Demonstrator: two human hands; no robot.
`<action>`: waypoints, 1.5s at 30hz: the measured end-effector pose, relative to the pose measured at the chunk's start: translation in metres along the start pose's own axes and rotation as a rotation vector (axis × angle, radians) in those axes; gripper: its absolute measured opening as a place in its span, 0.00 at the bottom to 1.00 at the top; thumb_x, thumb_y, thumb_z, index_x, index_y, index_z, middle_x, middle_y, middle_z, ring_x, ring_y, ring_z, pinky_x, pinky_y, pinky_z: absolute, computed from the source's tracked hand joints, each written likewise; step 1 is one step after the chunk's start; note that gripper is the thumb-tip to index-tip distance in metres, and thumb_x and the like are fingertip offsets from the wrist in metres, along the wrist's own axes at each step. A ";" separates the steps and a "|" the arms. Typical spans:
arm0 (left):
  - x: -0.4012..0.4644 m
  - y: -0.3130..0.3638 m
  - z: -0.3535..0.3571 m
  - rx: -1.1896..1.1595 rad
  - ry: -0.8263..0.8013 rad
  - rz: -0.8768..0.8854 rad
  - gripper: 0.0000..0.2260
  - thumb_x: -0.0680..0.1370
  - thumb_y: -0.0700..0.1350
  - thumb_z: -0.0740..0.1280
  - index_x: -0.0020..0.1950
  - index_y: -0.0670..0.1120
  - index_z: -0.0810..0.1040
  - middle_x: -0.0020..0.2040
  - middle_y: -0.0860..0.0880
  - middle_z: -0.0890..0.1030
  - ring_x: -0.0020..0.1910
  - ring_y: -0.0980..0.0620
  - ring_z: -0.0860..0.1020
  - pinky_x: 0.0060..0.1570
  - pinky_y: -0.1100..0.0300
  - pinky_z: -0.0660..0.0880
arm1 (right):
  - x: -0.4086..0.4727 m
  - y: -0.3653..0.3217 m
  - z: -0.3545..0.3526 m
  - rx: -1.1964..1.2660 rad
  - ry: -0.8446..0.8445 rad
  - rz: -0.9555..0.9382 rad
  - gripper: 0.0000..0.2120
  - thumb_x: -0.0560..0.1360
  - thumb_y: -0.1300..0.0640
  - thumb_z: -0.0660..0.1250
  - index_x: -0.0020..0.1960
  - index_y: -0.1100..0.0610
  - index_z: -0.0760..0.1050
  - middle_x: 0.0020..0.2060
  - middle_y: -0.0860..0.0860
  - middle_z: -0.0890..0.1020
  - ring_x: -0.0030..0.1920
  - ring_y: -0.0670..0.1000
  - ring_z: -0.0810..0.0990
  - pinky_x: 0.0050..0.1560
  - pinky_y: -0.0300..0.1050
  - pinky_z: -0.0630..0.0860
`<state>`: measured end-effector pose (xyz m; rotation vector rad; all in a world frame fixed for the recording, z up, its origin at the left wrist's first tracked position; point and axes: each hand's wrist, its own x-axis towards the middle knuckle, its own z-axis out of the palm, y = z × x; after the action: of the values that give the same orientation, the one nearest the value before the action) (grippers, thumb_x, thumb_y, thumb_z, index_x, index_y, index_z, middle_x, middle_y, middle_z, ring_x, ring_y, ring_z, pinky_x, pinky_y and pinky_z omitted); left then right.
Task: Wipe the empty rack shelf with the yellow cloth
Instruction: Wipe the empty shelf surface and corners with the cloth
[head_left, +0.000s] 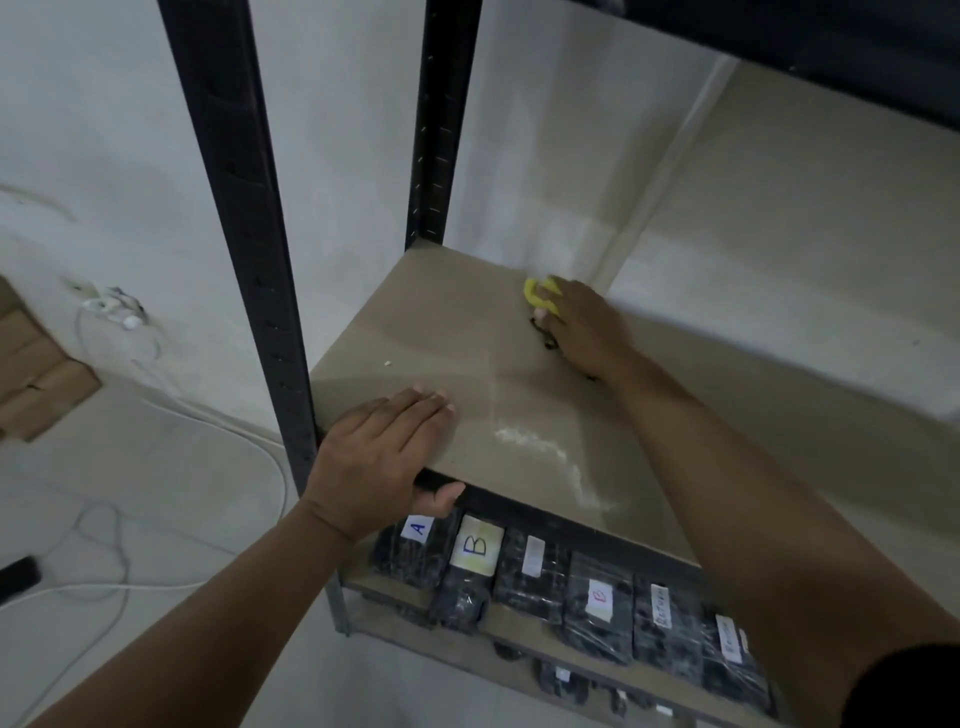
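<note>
Far back on the empty shelf (467, 332), the right hand (582, 332) presses the yellow cloth (540, 296) under curled fingers; the left hand (379, 457) clamps the front edge, probably for balance.

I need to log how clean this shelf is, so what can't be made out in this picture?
- Yellow cloth: mostly covered by the right hand; head view shows only a bunched edge.
- Shelf: its right part lies behind the right forearm and blurs toward the frame edge.
- Wrapped packs on the lower shelf: only labels A and B read clearly; others too small or blurred.
- Left hand: hides the shelf's front corner.
</note>
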<state>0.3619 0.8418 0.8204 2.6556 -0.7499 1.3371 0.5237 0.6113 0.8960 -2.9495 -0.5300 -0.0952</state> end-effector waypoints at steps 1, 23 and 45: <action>0.000 0.000 0.000 -0.002 0.006 0.000 0.30 0.74 0.65 0.56 0.55 0.42 0.81 0.54 0.45 0.83 0.55 0.46 0.81 0.50 0.54 0.76 | -0.012 -0.008 -0.001 0.003 -0.004 -0.038 0.22 0.80 0.51 0.55 0.73 0.54 0.61 0.74 0.53 0.62 0.73 0.56 0.59 0.71 0.45 0.54; -0.004 -0.003 -0.001 -0.059 0.006 -0.010 0.27 0.75 0.62 0.60 0.56 0.40 0.80 0.55 0.43 0.82 0.54 0.45 0.81 0.51 0.53 0.77 | -0.121 -0.046 -0.006 0.115 -0.039 0.152 0.20 0.79 0.51 0.58 0.70 0.51 0.65 0.72 0.53 0.65 0.71 0.56 0.63 0.70 0.44 0.58; -0.023 0.010 -0.018 -0.052 -0.134 -0.120 0.23 0.81 0.57 0.53 0.62 0.40 0.74 0.61 0.42 0.78 0.60 0.41 0.74 0.60 0.49 0.66 | -0.215 -0.003 -0.013 -0.033 0.146 0.555 0.19 0.79 0.52 0.56 0.69 0.53 0.68 0.71 0.54 0.67 0.71 0.57 0.64 0.69 0.48 0.60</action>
<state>0.3326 0.8470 0.8118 2.7220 -0.6174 1.1063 0.3210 0.5381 0.8907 -2.9663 0.3149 -0.2530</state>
